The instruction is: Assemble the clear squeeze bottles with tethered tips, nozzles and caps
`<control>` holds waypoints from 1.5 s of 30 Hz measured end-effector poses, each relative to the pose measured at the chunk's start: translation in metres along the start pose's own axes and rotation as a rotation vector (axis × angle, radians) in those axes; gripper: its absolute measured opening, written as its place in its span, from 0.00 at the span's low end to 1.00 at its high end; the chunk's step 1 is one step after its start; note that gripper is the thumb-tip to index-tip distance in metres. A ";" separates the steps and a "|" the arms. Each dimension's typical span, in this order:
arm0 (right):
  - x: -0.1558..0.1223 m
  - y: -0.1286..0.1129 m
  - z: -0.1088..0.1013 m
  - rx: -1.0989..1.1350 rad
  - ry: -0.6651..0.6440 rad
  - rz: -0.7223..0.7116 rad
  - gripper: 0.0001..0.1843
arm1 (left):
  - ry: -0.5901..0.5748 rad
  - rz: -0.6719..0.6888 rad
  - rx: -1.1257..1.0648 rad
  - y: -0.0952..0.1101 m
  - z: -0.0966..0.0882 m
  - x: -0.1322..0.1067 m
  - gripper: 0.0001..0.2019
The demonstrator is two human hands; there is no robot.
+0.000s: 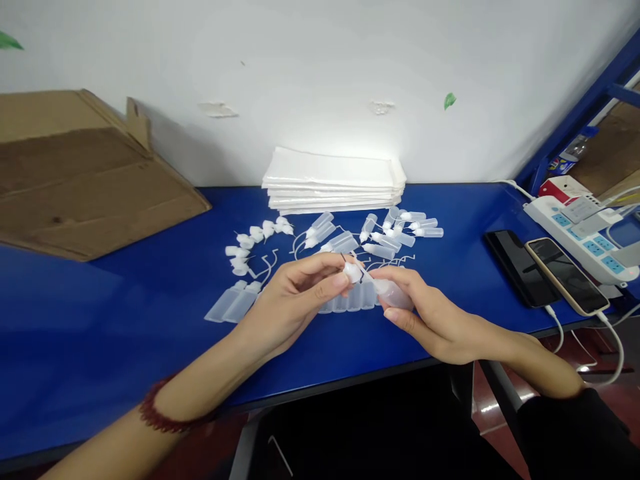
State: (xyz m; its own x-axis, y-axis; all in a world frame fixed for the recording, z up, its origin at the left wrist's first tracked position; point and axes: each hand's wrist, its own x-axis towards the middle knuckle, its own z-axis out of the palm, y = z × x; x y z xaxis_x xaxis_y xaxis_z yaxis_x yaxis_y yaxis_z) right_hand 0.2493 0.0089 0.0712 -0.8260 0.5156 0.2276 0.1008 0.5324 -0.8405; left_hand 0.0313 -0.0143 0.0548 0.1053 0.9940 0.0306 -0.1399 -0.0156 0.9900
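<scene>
Pinched between the thumb and fingers of my left hand (300, 293) is a small white cap (353, 272). My right hand (435, 313) grips a translucent squeeze bottle (394, 295), tilted with its thin spout toward the cap. Cap and bottle are close together over the table; whether they touch I cannot tell. Several clear bottles (347, 303) stand in a row just behind my hands, partly hidden. To the left lie two flat bottles (234, 301) and a curve of loose white caps (245, 241). More small bottles with tips (383, 247) lie farther back.
White padded envelopes (333, 175) are stacked against the wall. A cardboard sheet (95, 180) leans at the left of the blue table (165, 320). At the right lie a black phone (520, 267), a second phone (567, 273) and a power strip (585, 240) with cables.
</scene>
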 end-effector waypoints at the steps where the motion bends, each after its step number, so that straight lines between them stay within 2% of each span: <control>1: 0.000 0.000 0.000 0.013 -0.010 0.015 0.23 | -0.010 0.005 -0.014 0.000 0.001 -0.001 0.13; 10: -0.001 0.003 0.001 0.127 -0.056 0.080 0.21 | -0.096 0.031 -0.037 -0.010 0.009 -0.008 0.10; 14: 0.001 0.004 -0.001 0.220 -0.096 0.107 0.13 | -0.129 0.141 0.054 -0.009 0.009 -0.009 0.06; 17: 0.002 0.006 0.000 0.462 -0.144 0.141 0.08 | -0.148 0.278 0.206 -0.005 0.010 -0.009 0.05; 20: 0.002 0.009 0.003 0.817 -0.152 0.196 0.10 | -0.144 0.380 0.287 -0.002 0.011 -0.009 0.05; 23: 0.003 0.012 0.005 1.022 -0.194 0.229 0.12 | -0.151 0.385 0.287 -0.003 0.012 -0.010 0.06; 30: 0.008 0.019 0.006 1.196 -0.305 0.231 0.14 | -0.241 0.321 0.264 -0.011 0.009 -0.011 0.10; 32: 0.008 0.020 0.006 1.213 -0.308 0.244 0.16 | -0.230 0.313 0.307 -0.009 0.008 -0.010 0.10; 36: 0.004 0.018 0.005 1.070 -0.260 0.257 0.15 | -0.205 0.410 0.428 -0.002 0.007 -0.010 0.07; 39: 0.000 0.012 0.003 0.787 -0.203 0.230 0.10 | -0.222 0.472 0.467 0.000 0.007 -0.010 0.08; 43: -0.001 0.007 -0.003 0.320 -0.118 0.136 0.09 | -0.174 0.471 0.487 -0.002 0.007 -0.009 0.04; 45: 0.000 0.006 -0.004 0.202 -0.118 0.123 0.08 | -0.170 0.485 0.513 -0.001 0.006 -0.009 0.04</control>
State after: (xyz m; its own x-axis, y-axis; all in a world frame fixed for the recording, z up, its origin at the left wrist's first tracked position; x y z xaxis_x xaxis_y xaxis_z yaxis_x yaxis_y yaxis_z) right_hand 0.2521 0.0148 0.0683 -0.8743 0.4806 0.0684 0.1020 0.3197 -0.9420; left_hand 0.0360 -0.0238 0.0539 0.3063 0.8322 0.4623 0.2651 -0.5410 0.7982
